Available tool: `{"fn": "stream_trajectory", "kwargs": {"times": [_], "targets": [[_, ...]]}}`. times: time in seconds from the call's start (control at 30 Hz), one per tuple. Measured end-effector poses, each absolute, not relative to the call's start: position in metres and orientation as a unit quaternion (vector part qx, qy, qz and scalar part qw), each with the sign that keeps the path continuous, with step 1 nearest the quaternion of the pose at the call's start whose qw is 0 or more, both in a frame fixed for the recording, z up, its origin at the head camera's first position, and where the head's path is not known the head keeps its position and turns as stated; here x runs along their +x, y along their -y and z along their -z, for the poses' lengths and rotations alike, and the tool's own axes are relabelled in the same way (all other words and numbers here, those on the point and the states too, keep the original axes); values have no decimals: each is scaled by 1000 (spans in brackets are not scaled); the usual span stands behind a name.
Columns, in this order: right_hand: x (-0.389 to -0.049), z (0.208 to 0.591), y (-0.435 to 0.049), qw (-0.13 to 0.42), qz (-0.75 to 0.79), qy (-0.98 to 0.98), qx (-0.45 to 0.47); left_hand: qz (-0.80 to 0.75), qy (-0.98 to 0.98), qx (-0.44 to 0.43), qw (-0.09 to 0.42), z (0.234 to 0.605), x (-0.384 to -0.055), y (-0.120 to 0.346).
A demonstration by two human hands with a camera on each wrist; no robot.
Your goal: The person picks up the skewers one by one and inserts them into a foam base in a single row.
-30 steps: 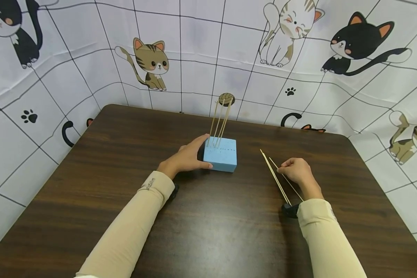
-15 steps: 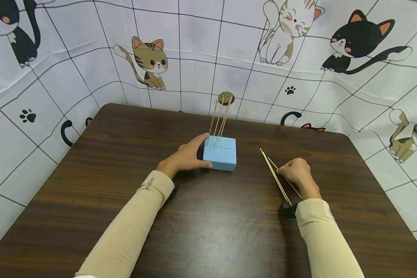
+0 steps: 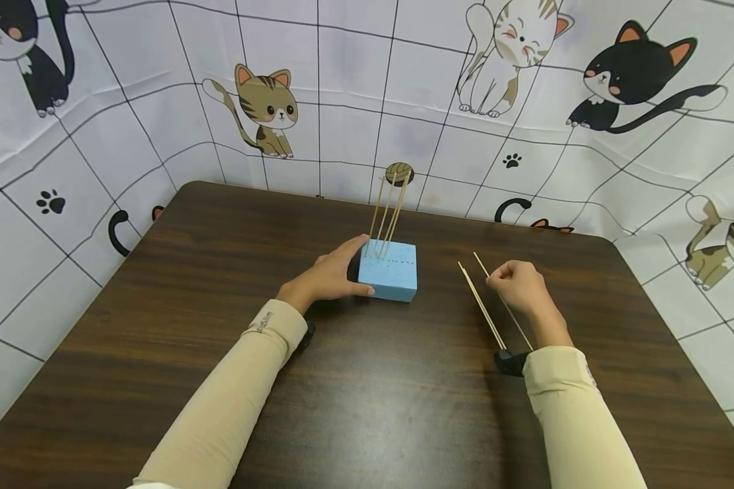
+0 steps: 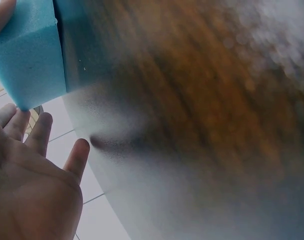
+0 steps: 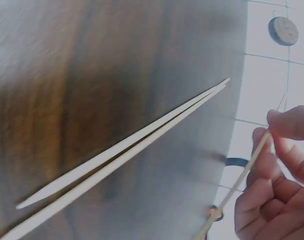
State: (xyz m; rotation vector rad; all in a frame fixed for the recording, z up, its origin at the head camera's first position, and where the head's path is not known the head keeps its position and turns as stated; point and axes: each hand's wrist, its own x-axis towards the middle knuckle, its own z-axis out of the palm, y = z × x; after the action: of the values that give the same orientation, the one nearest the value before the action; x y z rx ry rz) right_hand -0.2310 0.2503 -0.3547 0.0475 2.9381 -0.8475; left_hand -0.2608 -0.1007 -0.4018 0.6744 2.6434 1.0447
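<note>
In the head view, a light blue foam block (image 3: pixel 389 277) sits on the table, with several thin wooden skewers (image 3: pixel 393 221) standing upright near its back left corner. My left hand (image 3: pixel 325 277) holds the block from its left side, thumb at the front and fingers behind. The left wrist view shows the fingers (image 4: pixel 40 134) spread beside the block. To the right, my right hand (image 3: pixel 522 291) pinches a loose skewer (image 5: pixel 241 174) between thumb and forefinger, one end tilted up. Two more skewers (image 5: pixel 92 176) lie side by side on the table below that hand.
The dark wooden table (image 3: pixel 367 407) reaches back to a white sheet (image 3: pixel 348 81) printed with cats and grid lines. A black wrist strap (image 3: pixel 511 363) shows at the right cuff, near the lying skewers' lower ends.
My right hand has risen slightly and moved away from me, carrying the pinched skewer apart from the two lying ones. The left hand and the foam block have stayed put.
</note>
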Motion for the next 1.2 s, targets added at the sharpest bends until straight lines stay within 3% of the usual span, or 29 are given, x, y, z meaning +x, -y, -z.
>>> {"fn": "stream_trajectory", "kwargs": {"times": [0.77, 1.2], "targets": [[-251, 303, -166, -134, 427, -891, -76, -356, -900, 226, 114, 405, -261, 100], [-258, 297, -126, -190, 509, -831, -123, -349, -903, 223, 110, 405, -262, 100]]}}
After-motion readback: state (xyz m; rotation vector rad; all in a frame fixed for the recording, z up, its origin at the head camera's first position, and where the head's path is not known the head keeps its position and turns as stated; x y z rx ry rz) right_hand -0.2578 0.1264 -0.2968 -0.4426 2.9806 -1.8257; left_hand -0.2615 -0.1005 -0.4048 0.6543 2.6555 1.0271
